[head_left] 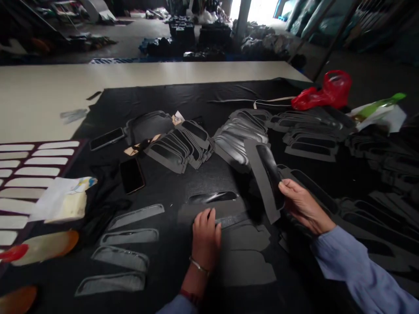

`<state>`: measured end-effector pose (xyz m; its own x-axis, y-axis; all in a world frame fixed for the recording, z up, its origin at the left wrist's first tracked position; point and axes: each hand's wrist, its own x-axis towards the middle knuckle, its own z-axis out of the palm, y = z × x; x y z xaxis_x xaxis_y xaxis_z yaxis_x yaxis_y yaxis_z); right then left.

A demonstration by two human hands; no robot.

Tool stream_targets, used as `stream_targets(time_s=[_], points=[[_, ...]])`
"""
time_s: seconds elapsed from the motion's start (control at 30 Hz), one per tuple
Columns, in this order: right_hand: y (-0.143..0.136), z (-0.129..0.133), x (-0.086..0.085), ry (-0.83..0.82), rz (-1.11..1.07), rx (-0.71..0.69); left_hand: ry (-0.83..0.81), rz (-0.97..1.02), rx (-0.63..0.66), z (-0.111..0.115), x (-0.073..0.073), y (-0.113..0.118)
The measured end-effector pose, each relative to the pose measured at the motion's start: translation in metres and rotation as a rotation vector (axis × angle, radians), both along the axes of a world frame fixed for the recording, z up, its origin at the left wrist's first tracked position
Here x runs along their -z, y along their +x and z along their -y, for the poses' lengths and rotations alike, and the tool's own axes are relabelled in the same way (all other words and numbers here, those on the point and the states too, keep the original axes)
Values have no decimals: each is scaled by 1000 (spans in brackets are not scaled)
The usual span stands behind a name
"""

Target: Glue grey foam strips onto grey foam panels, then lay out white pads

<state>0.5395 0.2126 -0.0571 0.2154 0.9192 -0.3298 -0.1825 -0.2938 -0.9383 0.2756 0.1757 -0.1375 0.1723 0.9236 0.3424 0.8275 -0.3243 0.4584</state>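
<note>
My right hand (301,205) pinches the edge of a flat grey leather-like piece (255,170) with a glossy black inset, lifted and tilted over the table. My left hand (207,233), wearing a bracelet, lies palm down, its fingertips on another grey piece (229,205) with a shiny black strip (212,197). Just right of that hand are plain grey cut pieces (247,268), partly overlapping. Off to its left, several narrow grey strips with a curved end (129,237) lie in a column.
Fanned stacks of similar pieces (235,135) lie farther back. Two phones (132,175) rest at the left, near a pale block (70,205) and glue-like bottles (49,247). Pale shapes on a dark sheet (36,174) line the left edge. A red plastic bag (337,89) sits at the far right.
</note>
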Motion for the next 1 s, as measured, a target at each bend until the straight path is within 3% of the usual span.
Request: stream_targets(time_s=[0.13,0.27,0.47,0.63,0.77,0.83,1.0], points=[[7,8,13,-20,57,-4,24,-218,60,-30,6,17],[9,8,27,-8,142,-101,6,-287,71,-36,15,19],[-13,-23,35,76,233,-432,182,-174,103,-28,13,5],[-43,-69,36,140,287,-772,372,-94,-42,-20,-5,-21],[-63,-96,38,156,334,-1055,405,-151,-71,-20,-12,-37],[-70,-104,39,142,379,-1130,386,-172,-52,-23,-11,-39],[-79,-110,36,181,589,-1164,329,-199,-14,-36,-6,-34]])
